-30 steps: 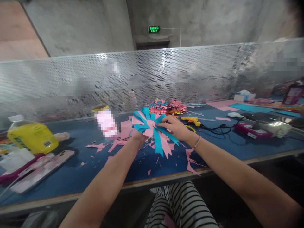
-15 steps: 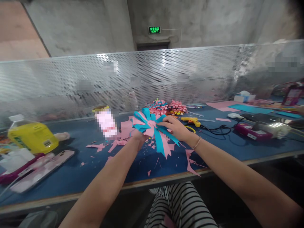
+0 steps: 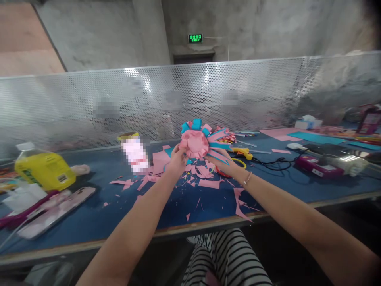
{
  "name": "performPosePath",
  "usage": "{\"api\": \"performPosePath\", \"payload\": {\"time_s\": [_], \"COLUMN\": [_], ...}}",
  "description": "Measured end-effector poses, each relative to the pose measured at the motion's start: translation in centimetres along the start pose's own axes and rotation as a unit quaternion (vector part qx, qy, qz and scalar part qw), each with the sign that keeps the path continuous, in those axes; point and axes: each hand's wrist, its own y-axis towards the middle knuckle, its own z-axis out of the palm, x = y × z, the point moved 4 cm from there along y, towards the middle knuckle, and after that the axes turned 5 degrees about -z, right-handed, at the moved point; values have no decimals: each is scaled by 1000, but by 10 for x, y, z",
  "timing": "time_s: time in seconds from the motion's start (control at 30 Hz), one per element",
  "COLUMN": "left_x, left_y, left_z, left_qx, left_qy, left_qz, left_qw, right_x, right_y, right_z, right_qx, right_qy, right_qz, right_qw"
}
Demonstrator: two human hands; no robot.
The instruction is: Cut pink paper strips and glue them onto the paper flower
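Both hands hold up a pink and blue paper rosette (image 3: 195, 143) above the blue tabletop, its round pink ruffled side facing me. Blue and pink loops stand out at its top, and forked strips point to the right. My left hand (image 3: 177, 159) pinches the lower left of the ruffle. Behind the strips, my right hand (image 3: 218, 159) supports the right side, with its fingers partly hidden. Pink paper scraps (image 3: 204, 171) lie scattered below, near a red scissors handle (image 3: 223, 172).
A yellow glue gun (image 3: 242, 152) with a black cord lies to the right, before a purple power strip (image 3: 318, 167). On the left are a bottle of yellow liquid (image 3: 44, 171) and a phone (image 3: 58, 212). A perforated metal screen (image 3: 190, 95) borders the table's far side.
The rosette has been turned over, from its blue and pink strip side to its ruffled side, and lifted slightly. My left hand has come into view at its edge; the right has moved behind it.
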Motion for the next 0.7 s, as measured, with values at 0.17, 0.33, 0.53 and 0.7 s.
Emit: {"api": "performPosePath", "payload": {"time_s": [0.17,0.33,0.53,0.7], "left_x": [-10,-18,-26,-32], "left_y": [0,3,4,-1], "left_z": [1,-8,-9,-3], "left_qx": [-2,-32,18,28], "left_qy": [29,49,136,280], "left_qz": [29,32,-6,67], "left_qw": [999,998,991,957], "right_x": [-15,-13,-37,-27], "right_y": [-4,8,10,10], "right_z": [-2,-6,-25,-21], "right_qx": [7,86,-14,11], "right_qy": [35,115,244,341], "right_qz": [81,85,211,230], "right_qw": [996,986,947,911]}}
